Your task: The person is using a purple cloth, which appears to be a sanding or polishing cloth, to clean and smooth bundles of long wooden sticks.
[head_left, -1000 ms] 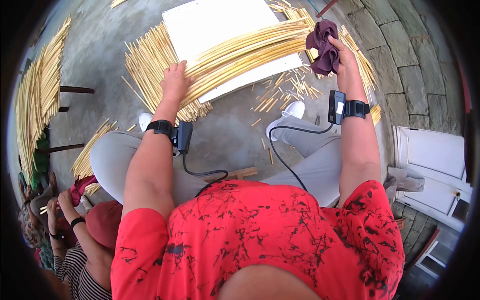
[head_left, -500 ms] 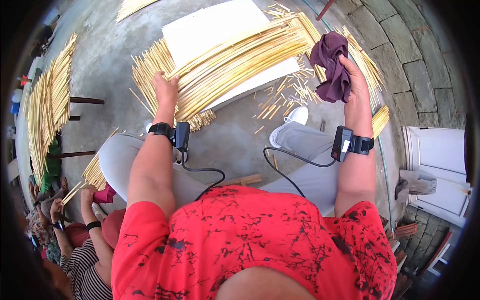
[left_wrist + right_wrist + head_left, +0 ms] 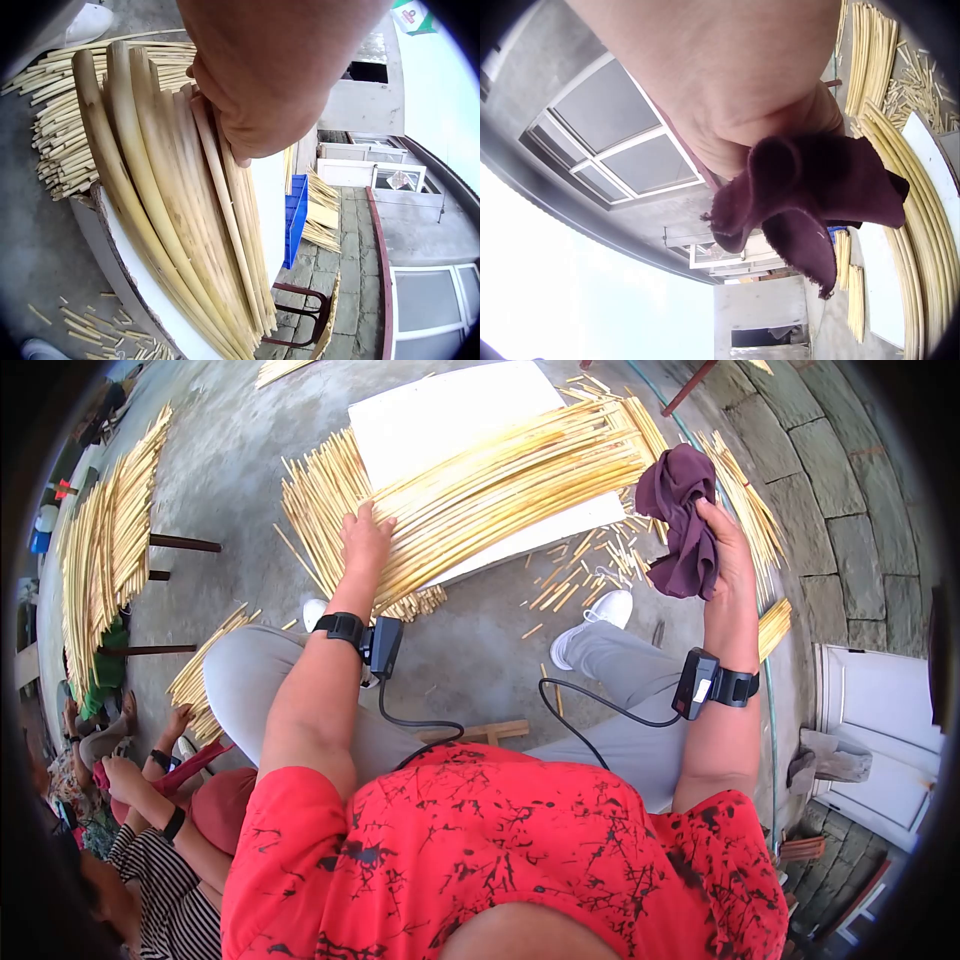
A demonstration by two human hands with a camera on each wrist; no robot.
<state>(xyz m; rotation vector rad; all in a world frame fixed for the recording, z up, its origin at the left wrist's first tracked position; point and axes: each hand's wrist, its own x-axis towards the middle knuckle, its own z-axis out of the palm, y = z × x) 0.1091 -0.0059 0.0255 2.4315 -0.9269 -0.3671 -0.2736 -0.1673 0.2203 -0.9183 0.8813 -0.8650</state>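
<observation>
A row of long yellow stalks (image 3: 510, 490) lies side by side across a white board (image 3: 450, 420) before me. My left hand (image 3: 367, 545) rests on their left ends; in the left wrist view its fingertips touch the upper side of the stalks (image 3: 180, 202), the rest of the fingers hidden behind the hand. Off the right ends of the row, my right hand (image 3: 732, 550) grips a crumpled dark purple cloth (image 3: 682, 510). The cloth (image 3: 810, 195) hangs in loose folds from that hand in the right wrist view.
More stalks (image 3: 325, 500) lie under the board's left side, and a bundle (image 3: 745, 500) lies at the right. Short cut pieces (image 3: 585, 565) litter the floor. At left, another stack (image 3: 115, 530) stands on a rack near a seated person (image 3: 170, 870).
The right hand and cloth have drawn back toward me, away from the stalks' right ends. The left hand lifted slightly at the left ends, then settled on them again. The stalks lie more spread out.
</observation>
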